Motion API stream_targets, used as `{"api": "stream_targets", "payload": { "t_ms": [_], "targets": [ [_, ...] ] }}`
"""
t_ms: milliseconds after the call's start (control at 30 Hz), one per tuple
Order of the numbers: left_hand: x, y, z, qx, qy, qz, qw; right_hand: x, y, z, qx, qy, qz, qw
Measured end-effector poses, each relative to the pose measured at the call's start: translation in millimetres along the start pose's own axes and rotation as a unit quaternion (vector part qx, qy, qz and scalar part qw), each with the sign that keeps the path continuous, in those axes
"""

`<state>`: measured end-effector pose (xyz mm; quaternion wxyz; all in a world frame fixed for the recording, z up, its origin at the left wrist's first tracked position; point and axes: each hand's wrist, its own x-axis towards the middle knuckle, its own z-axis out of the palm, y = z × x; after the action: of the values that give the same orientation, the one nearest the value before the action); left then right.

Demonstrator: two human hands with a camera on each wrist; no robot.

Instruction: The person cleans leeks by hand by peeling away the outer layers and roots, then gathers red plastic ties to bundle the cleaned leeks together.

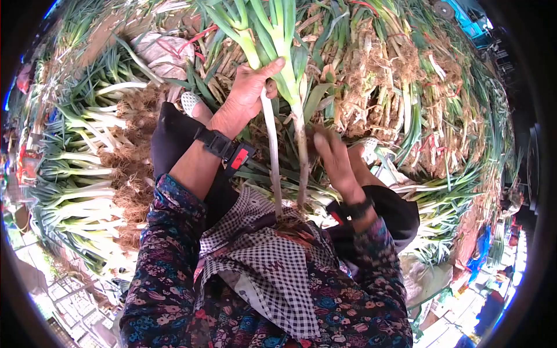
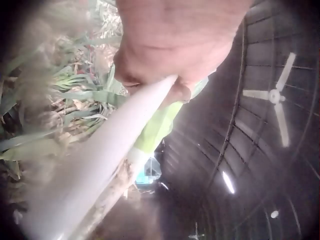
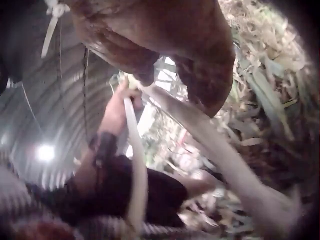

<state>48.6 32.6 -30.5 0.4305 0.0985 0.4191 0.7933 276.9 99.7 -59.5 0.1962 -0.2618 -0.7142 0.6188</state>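
Observation:
My left hand grips two long leeks high on their stalks, where white turns to green. The nearer leek has a clean, smooth white stalk. Beside it the second leek is browner and dirt-streaked, with its root end down over the lap. My right hand is just to the right of this second stalk, fingers loosely extended and blurred. In the right wrist view, the fingers of the right hand part around the upper stalk without closing on it. Leaves fan out above the left hand.
Cleaned leeks lie in a row at the left, roots inward. Brown, untrimmed leek bundles are heaped ahead and to the right. A checked apron covers the lap. More leeks lie beside the right knee.

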Motion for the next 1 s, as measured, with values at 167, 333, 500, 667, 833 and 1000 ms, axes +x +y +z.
{"api": "stream_targets", "payload": {
  "t_ms": [167,333,500,667,833,1000],
  "targets": [
    [-0.8,-1.8,-3.0,0.008,-0.013,-0.02,1.0,68.4,-31.6,30.1,0.012,0.01,0.016,1.0],
    [0.4,13.5,-15.7,-0.02,-0.006,0.021,1.0,61.2,15.4,37.0,-0.186,0.034,-0.092,0.978],
    [4.6,46.1,-29.0,0.02,0.008,0.081,0.996,-22.3,102.0,-11.1,-0.387,-0.263,-0.051,0.882],
    [1.3,37.8,-27.5,0.018,-0.05,0.055,0.997,45.3,16.2,11.7,-0.169,-0.054,0.049,0.983],
    [4.7,35.5,-23.5,0.023,-0.103,0.029,0.994,74.8,-60.5,35.8,0.31,-0.246,0.164,0.904],
    [6.1,32.3,-26.2,0.074,-0.023,0.001,0.997,74.7,-55.5,53.0,0.341,-0.15,0.15,0.916]
  ]
}}
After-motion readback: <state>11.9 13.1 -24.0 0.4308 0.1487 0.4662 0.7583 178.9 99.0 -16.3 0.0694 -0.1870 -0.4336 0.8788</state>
